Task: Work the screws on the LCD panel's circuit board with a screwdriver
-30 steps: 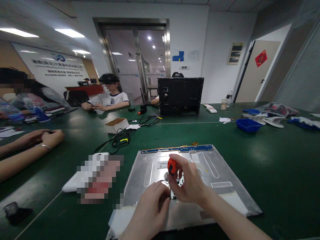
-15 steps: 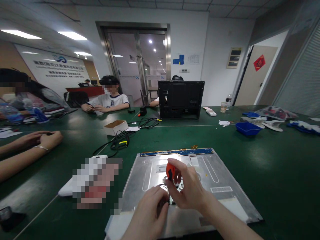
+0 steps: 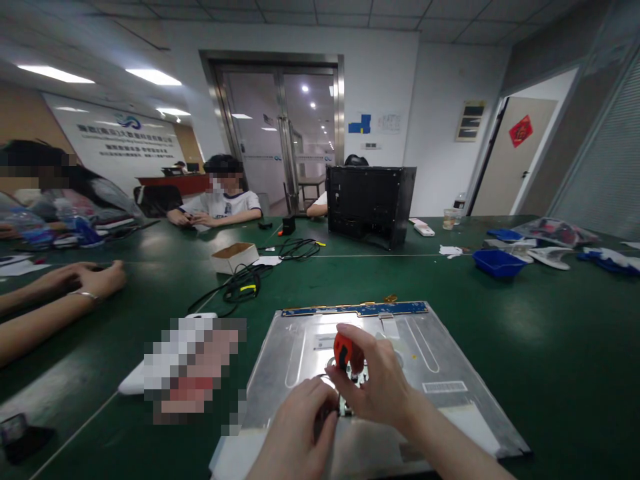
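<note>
A flat silvery display panel [image 3: 450, 363] lies before me, with a blue circuit strip [image 3: 367, 309] along its far edge. My right hand [image 3: 383, 377] is closed around the red and black handle of a screwdriver [image 3: 343, 351], held upright above the panel's middle. A small circuit board [image 3: 346, 407] shows partly beneath my fingers. My left hand [image 3: 307, 413] rests beside it, thumb and fingers pinched together close to the screwdriver's lower end. What those fingers grip is hidden, and so is the tip of the screwdriver.
A black monitor housing [image 3: 365, 207] stands across the green table. Left of the panel lie a white object [image 3: 135, 373], black cables [image 3: 240, 283] and a small open box [image 3: 234, 257]. A blue tray [image 3: 497, 263] sits at right. Co-workers sit at left and beyond; one's hands [image 3: 97, 280] are nearby.
The black housing across the table has turned, so its right side now shows. The view has tipped slightly. Both my hands keep nearly the same place on the panel.
</note>
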Demonstrator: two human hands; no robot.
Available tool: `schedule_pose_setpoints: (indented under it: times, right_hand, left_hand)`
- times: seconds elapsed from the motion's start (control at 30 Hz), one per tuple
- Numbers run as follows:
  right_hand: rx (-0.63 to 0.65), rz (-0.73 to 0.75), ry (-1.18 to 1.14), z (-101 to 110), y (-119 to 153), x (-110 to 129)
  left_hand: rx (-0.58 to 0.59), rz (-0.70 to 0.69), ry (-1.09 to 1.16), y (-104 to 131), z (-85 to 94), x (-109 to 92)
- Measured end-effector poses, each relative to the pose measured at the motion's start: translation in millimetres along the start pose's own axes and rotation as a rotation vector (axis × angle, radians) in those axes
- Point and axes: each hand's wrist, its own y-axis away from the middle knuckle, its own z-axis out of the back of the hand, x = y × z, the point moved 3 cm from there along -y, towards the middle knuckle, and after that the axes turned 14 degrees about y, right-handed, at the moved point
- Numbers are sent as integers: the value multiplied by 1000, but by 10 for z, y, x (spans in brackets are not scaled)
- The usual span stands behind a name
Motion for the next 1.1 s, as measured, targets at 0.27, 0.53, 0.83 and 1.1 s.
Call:
schedule_pose_setpoints:
  times: [0.27,0.53,0.83,1.1]
  right_hand:
    - [-11,12,-57,51,-49,25]
    - [-38,-14,-18,-11,-8,-7]
    - [8,26,-95,42,-38,16]
    - [-26,-19,-19,-7,-4,-7]
  left_hand:
    - [10,-5,14,4,-1,18]
    - [-7,-1,7,10,-2,32]
    - [1,-8,29,9,-15,49]
    - [1,29,42,14,1,21]
